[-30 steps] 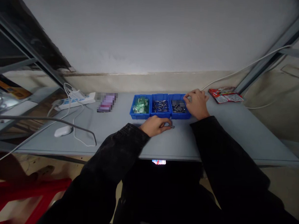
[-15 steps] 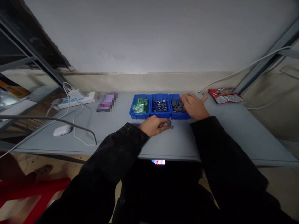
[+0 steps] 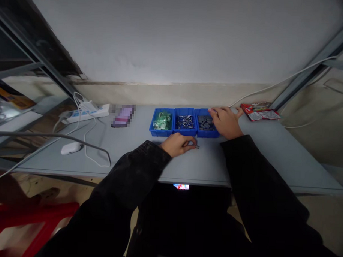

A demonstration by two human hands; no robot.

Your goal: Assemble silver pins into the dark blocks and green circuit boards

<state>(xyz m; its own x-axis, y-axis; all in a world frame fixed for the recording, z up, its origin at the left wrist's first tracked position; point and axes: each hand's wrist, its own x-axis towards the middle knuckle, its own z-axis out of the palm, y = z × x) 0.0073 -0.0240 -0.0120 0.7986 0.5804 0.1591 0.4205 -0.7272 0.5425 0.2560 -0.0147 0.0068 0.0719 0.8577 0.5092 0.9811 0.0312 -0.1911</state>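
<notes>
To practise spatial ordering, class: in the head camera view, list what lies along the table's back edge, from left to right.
White power strip → pixelated purple item → blue bin of green packets → blue bin of metal pins → blue bin of dark grey blocks → red foil packets

Smooth blue plastic bins (image 3: pixel 185 133), shiny metal pins (image 3: pixel 184 122), matt grey tabletop (image 3: pixel 204 167), black cloth sleeve (image 3: pixel 130 175)

The blue bins (image 3: pixel 185 122) block the left hand (image 3: pixel 176 144) at 12 o'clock. The bench (image 3: pixel 271 162) offers passage toward 3 o'clock, up to the right hand (image 3: pixel 225 123); a white mouse (image 3: pixel 71 148) sits well off at 9.
</notes>
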